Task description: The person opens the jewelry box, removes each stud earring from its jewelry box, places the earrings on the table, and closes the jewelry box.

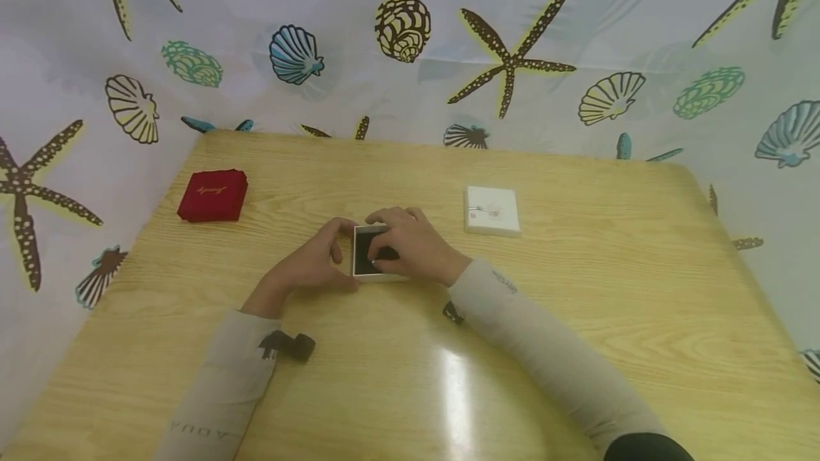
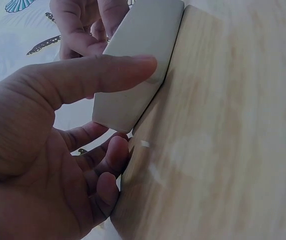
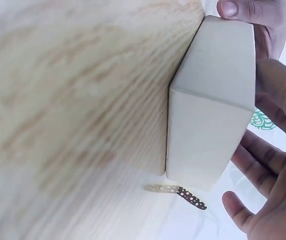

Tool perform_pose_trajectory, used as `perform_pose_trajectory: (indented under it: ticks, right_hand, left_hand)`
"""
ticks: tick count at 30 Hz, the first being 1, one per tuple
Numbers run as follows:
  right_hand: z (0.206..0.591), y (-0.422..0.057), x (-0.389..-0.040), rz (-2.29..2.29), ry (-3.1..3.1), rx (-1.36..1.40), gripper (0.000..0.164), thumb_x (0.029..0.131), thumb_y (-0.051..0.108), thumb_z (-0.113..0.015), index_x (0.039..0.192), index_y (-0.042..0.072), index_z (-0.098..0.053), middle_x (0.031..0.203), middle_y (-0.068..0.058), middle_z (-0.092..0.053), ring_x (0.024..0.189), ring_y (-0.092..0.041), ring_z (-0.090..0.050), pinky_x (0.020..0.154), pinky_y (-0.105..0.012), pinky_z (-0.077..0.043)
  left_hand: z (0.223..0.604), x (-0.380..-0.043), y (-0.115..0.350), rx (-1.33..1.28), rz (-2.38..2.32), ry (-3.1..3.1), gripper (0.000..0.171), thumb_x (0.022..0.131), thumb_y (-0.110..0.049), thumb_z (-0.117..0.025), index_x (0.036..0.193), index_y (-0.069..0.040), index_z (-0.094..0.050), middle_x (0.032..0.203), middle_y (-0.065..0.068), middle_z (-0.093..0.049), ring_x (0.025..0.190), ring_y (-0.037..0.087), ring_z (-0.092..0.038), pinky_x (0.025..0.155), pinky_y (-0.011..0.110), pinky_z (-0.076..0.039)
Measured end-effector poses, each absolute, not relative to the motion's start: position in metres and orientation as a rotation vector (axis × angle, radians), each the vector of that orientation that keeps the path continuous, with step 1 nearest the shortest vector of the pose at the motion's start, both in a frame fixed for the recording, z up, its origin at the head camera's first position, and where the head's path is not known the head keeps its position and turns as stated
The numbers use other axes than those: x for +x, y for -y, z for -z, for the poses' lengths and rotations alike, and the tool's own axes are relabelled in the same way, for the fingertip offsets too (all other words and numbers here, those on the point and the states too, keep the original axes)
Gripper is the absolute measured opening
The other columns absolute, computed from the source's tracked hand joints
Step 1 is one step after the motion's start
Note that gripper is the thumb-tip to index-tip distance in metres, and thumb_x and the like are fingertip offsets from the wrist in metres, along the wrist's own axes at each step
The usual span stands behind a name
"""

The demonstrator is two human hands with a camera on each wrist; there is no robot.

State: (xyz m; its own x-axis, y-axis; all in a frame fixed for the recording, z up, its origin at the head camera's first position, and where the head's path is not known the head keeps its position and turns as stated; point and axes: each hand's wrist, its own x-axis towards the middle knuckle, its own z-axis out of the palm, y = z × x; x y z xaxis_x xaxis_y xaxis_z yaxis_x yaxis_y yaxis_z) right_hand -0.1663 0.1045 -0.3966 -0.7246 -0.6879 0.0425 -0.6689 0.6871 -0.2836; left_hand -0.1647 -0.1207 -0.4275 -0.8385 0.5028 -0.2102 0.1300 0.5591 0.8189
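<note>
A small white box (image 1: 381, 278) with a black inside stands open-topped on the table. My left hand (image 1: 314, 262) grips its left end; in the left wrist view the thumb (image 2: 107, 72) lies along the near wall and a fingertip touches the far corner. My right hand (image 1: 416, 244) reaches over the box, thumb and index finger down inside it. They pinch a small bright thing (image 1: 374, 262), too small to make out. In the right wrist view the box wall (image 3: 208, 135) hides those fingertips, and the other fingers (image 3: 255, 165) spread beside the box.
A white square lid-like piece (image 1: 493, 210) with a flower print lies to the right of the box. Far left on the table is a red box or pouch (image 1: 213, 195) with gold lettering. A curtain (image 1: 359, 91) printed with shells and starfish hangs behind the wooden table (image 1: 608, 255).
</note>
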Motion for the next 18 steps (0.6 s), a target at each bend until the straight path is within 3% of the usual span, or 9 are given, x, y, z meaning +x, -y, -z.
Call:
perform_pose_trajectory:
  ticks: [18]
  right_hand:
    - [0.385, -0.152, -0.168, 0.558, -2.941, -1.099, 0.006, 0.091, 0.027, -0.072, 0.093, 0.022, -0.076, 0.141, -0.010, -0.058, 0.136, -0.031, -0.049, 0.110, -0.059, -0.033]
  left_hand:
    - [0.426, -0.166, 0.120, 0.468, -1.188, -2.366, 0.093, 0.070, -0.013, -0.088, 0.146, -0.009, -0.034, 0.138, 0.012, -0.045, 0.100, 0.026, -0.045, 0.078, 0.033, -0.039]
